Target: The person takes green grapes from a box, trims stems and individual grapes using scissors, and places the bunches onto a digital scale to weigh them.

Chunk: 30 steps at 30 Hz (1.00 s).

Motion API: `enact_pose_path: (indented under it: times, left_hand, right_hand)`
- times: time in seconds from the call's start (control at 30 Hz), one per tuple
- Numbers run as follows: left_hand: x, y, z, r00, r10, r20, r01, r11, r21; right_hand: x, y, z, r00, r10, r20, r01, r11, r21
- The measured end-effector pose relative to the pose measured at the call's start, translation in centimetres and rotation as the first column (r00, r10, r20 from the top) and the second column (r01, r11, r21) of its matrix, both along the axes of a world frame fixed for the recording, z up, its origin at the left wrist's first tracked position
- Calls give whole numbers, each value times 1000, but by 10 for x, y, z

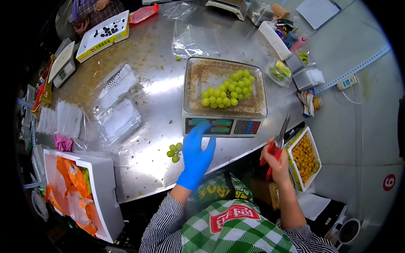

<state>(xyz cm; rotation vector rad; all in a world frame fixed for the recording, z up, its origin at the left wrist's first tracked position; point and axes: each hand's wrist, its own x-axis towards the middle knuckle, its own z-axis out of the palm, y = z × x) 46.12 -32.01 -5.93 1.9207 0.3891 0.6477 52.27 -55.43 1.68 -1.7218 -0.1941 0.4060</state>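
A bunch of green grapes (230, 90) lies on the rusty metal pan (198, 76) of a digital scale (223, 126). In front of the scale's display is my left hand (196, 152), in a blue glove, with fingers stretched out and nothing held. Just left of it, a small cluster of grapes (174, 152) rests on the metal table. My bare right hand (276, 162) is wrapped round the red handles of pruning scissors (280, 141), whose blades point up and away beside the table's right edge.
A white foam box (107, 198) with orange wrapping stands at the left front. Clear plastic trays (118, 109) lie left of the scale. A box of small yellow fruit (303, 158) sits at the right. Another person's hand (81, 27) shows at the far left, by a tray of dark fruit (101, 36).
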Motion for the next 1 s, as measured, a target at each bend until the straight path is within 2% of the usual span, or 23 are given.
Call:
enact_pose_path:
  times: [0.03, 0.07, 0.17, 0.27, 0.37, 0.53, 0.77, 0.87, 1.0]
  left_hand:
    - [18, 2, 7, 999, 39, 21, -42, 989, 141]
    - [37, 3, 13, 996, 77, 45, -87, 957, 278]
    - [90, -8, 21, 993, 115, -8, -102, 907, 409]
    - [130, -23, 11, 988, 150, -32, -118, 878, 464]
    - [150, -29, -6, 975, 201, -99, -124, 853, 508]
    - [156, -29, -25, 977, 215, -9, -186, 862, 473]
    - [158, -29, -18, 976, 219, -2, -200, 899, 390]
    - [166, -31, -16, 964, 265, -18, -235, 883, 407]
    - [165, -30, -15, 969, 243, -31, -204, 872, 444]
  right_hand:
    - [22, 10, 3, 998, -21, 57, 23, 999, -47]
    - [46, 18, -2, 981, -19, 193, 37, 995, -90]
    - [105, 58, 8, 920, 40, 391, 121, 918, -377]
    - [154, 83, -15, 777, 248, 579, 107, 853, -510]
    - [180, 99, -33, 659, 345, 668, 149, 811, -566]
    - [196, 107, -34, 876, 219, 430, 27, 868, -496]
    - [198, 101, -37, 821, 304, 483, 21, 830, -558]
    - [198, 104, -39, 854, 252, 455, 9, 868, -496]
    - [196, 105, -37, 874, 233, 426, 20, 859, -511]
